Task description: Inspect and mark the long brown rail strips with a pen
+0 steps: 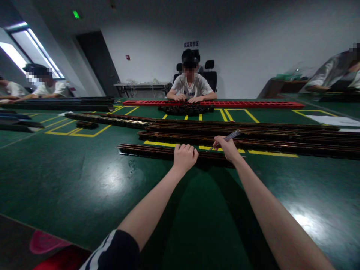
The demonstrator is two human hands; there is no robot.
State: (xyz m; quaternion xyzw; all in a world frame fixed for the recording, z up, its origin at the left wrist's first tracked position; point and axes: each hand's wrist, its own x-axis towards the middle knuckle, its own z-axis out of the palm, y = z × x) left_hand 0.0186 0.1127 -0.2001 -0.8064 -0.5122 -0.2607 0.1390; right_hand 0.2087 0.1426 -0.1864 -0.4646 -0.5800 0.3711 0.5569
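Green tabletop [84, 180] bears long dark strips [281, 145] at one o'clock of the near strip [149, 150]. Left hand [185, 157] curls half-closed over that strip, grip unclear; at its three o'clock, the right hand [226, 147] pinches a slim tool [233, 135]. Tool work on the strip seems underway; the next move calls for steadiness.

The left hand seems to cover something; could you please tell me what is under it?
Under the left hand is the nearest long dark bar, visible on either side. The stretch directly beneath is covered and cannot be seen.
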